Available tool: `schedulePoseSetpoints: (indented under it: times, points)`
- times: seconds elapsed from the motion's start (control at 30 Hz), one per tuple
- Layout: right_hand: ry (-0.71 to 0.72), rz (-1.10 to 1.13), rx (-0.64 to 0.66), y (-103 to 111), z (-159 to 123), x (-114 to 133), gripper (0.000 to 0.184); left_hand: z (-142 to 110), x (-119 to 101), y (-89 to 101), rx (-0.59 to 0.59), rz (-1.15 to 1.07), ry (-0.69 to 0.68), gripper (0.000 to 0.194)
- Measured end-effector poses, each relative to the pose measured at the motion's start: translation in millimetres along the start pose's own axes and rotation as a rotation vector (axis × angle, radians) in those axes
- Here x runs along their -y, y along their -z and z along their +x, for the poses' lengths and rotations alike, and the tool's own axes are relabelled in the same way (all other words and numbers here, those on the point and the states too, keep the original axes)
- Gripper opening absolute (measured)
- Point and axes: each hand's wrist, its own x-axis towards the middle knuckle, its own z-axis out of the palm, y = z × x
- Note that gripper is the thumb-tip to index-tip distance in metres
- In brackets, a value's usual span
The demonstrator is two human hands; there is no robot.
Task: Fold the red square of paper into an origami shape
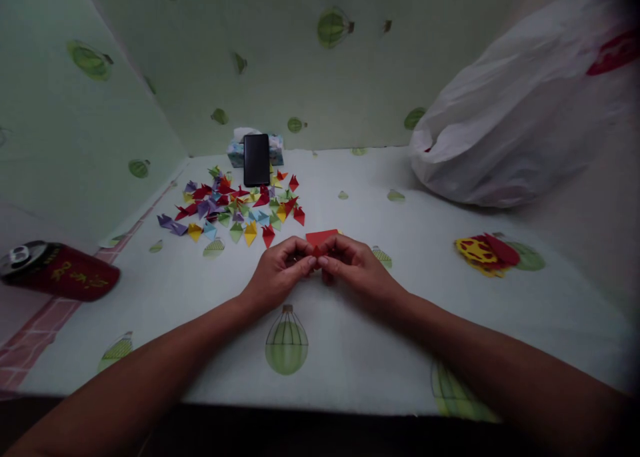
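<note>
My left hand (pixel 281 270) and my right hand (pixel 356 265) meet over the middle of the table. Between their thumbs and fingertips they pinch a small folded piece of red paper (pixel 316 251), mostly covered by the fingers. Just behind my hands lies a flat stack of red paper (pixel 321 235), with a sliver of yellow at its right corner. To the left, beyond my left hand, is a spread of small folded paper cranes (pixel 235 207) in red, yellow, green, blue and purple.
A black phone (pixel 257 160) leans on a tissue box (pixel 235 154) at the back. A red drink can (pixel 65 270) stands at far left. On the right are a bulky white plastic bag (pixel 500 124) and red and yellow cut-out pieces (pixel 480 252). The table's front edge (pixel 300 406) runs nearest me.
</note>
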Motion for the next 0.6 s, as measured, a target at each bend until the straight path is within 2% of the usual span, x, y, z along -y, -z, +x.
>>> schedulePoseSetpoints:
  times: [0.23, 0.6]
  points:
    - [0.087, -0.122, -0.025, 0.3, -2.3, -0.7, 0.015, 0.4, -0.2, 2.8, -0.017, 0.018, -0.01, 0.017]
    - [0.125, -0.113, -0.05, -1.9, -2.5, -6.0, 0.01, 1.7, -1.7, 0.6, -0.04, -0.01, 0.029, 0.016]
